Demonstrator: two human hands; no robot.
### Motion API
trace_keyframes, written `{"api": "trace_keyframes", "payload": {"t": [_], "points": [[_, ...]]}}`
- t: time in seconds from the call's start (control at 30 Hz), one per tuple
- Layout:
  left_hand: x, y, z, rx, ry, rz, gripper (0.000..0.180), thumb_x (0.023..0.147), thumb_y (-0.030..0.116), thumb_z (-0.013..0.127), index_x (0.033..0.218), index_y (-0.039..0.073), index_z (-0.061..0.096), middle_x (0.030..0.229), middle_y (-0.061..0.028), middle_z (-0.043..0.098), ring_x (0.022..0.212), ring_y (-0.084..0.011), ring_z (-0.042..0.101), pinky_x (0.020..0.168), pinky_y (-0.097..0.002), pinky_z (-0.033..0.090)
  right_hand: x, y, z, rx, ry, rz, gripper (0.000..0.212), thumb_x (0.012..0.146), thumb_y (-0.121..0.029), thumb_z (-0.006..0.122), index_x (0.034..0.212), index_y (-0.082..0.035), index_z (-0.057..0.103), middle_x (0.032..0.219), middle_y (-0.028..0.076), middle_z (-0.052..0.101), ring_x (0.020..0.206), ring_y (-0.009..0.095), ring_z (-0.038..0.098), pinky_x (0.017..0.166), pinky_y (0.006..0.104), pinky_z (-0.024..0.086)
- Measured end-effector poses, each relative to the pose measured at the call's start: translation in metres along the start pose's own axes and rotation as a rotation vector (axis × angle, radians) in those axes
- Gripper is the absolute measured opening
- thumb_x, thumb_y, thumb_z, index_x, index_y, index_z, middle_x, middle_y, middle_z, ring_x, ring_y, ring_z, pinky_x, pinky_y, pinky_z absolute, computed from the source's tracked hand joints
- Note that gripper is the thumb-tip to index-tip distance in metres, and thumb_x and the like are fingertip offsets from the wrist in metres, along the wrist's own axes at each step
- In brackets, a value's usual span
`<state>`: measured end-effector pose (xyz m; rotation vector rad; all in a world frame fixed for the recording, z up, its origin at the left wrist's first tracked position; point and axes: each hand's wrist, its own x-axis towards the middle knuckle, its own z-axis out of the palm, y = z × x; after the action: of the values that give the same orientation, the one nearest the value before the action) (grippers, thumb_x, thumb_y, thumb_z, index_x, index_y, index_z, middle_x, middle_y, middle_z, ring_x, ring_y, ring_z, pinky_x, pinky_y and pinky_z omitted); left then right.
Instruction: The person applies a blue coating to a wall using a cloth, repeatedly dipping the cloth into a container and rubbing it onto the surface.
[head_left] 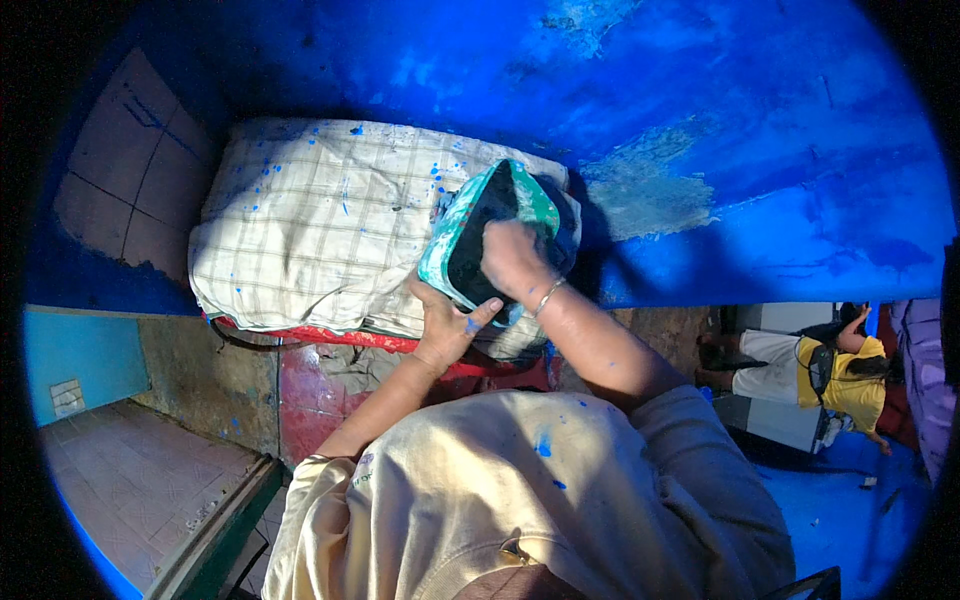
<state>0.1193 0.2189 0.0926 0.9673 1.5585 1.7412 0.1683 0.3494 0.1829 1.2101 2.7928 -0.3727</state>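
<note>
A green and teal plastic container (455,228), smeared with pale paint, stands tilted on a checked cloth (310,220) spotted with blue. Its inside looks dark. My left hand (447,325) grips its near lower edge, with the thumb lying along the side. Over the container's mouth is my right hand (515,262), partly inside and slightly blurred, its fingers curled in. Whatever those fingers hold, if anything, is hidden. A bracelet circles my right wrist, and blue paint marks my left thumb.
Beyond the cloth rises a blue painted wall (780,130) with worn patches. A red edge (330,338) shows beneath the cloth. At the right, a person in a yellow top (850,375) is near white furniture (760,412). A green-edged panel (225,535) is at lower left.
</note>
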Motion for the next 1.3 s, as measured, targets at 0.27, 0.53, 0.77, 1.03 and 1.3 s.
{"api": "trace_keyframes", "payload": {"t": [0.27,0.53,0.77,1.03,1.3], "points": [[0.0,-0.01,-0.008,-0.195,0.005,-0.183,0.094,0.076,0.019,0.074,0.131,-0.003,0.001,0.131,-0.0198,0.03,0.121,-0.0246,0.032,0.106,-0.0361,0.024,0.01,0.017,-0.03,0.252,0.033,-0.011,0.042,0.068,0.001,0.056,0.109,-0.003,0.064,0.082,0.025,0.063,0.078,0.038,0.063,0.069,0.0425,0.05],[-0.004,0.009,-0.005,-0.232,-0.006,-0.24,0.096,0.072,0.014,0.076,0.13,-0.002,0.002,0.128,-0.0184,0.032,0.119,-0.0234,0.035,0.103,-0.0342,0.029,-0.004,0.013,0.007,0.143,-0.059,-0.312,0.043,0.067,0.003,0.054,0.108,-0.005,0.065,0.079,0.026,0.061,0.079,0.04,0.062,0.071,0.0442,0.049],[-0.013,-0.007,0.004,-0.186,-0.051,-0.083,0.088,0.076,0.003,0.065,0.133,0.0,-0.002,0.129,-0.0158,0.033,0.116,-0.0232,0.039,0.1,-0.0341,0.033,0.03,0.03,-0.001,0.17,0.243,-0.096,0.029,0.071,0.001,0.056,0.097,-0.004,0.067,0.085,0.023,0.064,0.083,0.038,0.063,0.072,0.0449,0.05],[-0.012,-0.007,0.002,0.01,-0.014,-0.081,0.087,0.073,0.005,0.068,0.13,0.0,0.002,0.126,-0.0139,0.037,0.114,-0.0209,0.041,0.1,-0.0321,0.035,0.014,0.024,-0.009,0.189,0.189,-0.21,0.04,0.065,0.005,0.057,0.103,-0.003,0.067,0.083,0.024,0.063,0.079,0.037,0.064,0.069,0.0427,0.05],[-0.012,-0.026,-0.002,-0.165,-0.146,-0.202,0.075,0.078,0.01,0.068,0.132,-0.002,0.016,0.121,-0.0094,0.045,0.11,-0.0179,0.046,0.099,-0.03,0.036,-0.002,0.009,0.018,0.195,0.107,-0.318,0.021,0.063,0.001,0.056,0.082,-0.001,0.066,0.073,0.026,0.06,0.074,0.042,0.061,0.068,0.0461,0.049]]}}
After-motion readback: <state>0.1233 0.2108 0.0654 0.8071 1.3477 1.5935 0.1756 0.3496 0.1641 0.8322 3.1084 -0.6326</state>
